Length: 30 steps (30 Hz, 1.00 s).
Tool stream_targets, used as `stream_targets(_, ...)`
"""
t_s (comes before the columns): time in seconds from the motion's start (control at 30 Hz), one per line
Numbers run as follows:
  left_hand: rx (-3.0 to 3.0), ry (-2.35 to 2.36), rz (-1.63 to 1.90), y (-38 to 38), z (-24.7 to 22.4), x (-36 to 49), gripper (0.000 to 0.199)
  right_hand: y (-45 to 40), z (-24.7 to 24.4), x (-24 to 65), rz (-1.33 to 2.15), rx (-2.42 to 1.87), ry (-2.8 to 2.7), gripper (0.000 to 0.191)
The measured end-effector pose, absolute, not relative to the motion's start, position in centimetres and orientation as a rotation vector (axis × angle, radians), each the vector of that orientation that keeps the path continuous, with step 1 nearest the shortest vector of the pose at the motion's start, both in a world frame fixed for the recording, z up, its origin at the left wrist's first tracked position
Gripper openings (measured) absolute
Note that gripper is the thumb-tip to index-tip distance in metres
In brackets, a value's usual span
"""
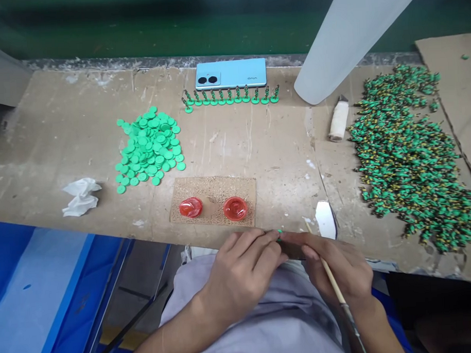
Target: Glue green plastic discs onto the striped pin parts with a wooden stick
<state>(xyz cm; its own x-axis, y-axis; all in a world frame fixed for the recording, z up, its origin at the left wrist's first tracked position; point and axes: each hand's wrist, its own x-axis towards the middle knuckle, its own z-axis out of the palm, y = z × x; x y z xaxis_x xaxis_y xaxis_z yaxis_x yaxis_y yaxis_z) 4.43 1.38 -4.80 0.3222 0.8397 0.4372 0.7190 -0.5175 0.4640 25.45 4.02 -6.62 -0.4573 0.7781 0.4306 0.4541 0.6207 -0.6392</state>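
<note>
My left hand (239, 274) and my right hand (335, 265) meet at the table's front edge. A tiny green piece (279, 234) shows at my left fingertips, mostly hidden, and seems pinched there. My right hand is wrapped around a thin wooden brush (328, 265), whose tip points up past the edge. Ahead on the table lie a heap of green discs (149, 146) and a row of standing green figures on bases (230, 97). On a cork mat (213, 188) sit two red caps (190, 207) (235, 208). A large heap of green-and-yellow figures (407, 160) spreads to the right.
A blue vivo phone (231, 73) lies at the table's back edge. There are also crumpled tissue (81, 196), a white roll (339, 120), a white scrap (325, 219), and cardboard (451, 86) at the right. A white translucent tube (350, 38) crosses the upper right.
</note>
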Motion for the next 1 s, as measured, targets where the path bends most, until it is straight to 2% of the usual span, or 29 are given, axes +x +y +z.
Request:
stream_targets(0.13, 2.402, 1.423, 0.97, 1.3, -4.9, 4.4, 0.011, 3.7, -6.9, 25.3, 0.561, -1.034, -2.077, 0.051)
stream_targets(0.3, 2.329, 1.422, 1.047, 1.4, -5.4, 4.3, 0.01, 3.4, -7.1, 25.2, 0.623, -1.189, -1.774, 0.019)
stream_targets(0.43, 2.204, 1.37, 1.188, 1.3, -5.6, 4.1, 0.003, 3.7, -6.4, 25.0, 0.757, -1.173, -1.443, 0.027)
stream_targets(0.57, 1.982, 1.325, 1.294, 0.8, -5.2, 4.1, 0.002, 3.9, -5.7, 24.5, 0.86, -1.15, -1.284, 0.027)
stream_targets(0.83, 1.72, 1.401, 1.305, 0.7, -4.7, 4.4, 0.0, 4.0, -6.2, 24.9, 0.874, -1.123, -1.382, 0.032)
stream_targets(1.0, 1.612, 1.388, 1.3, 0.7, -3.9, 4.4, 0.006, 4.0, -6.0, 25.2, 0.928, -1.143, -1.403, 0.03)
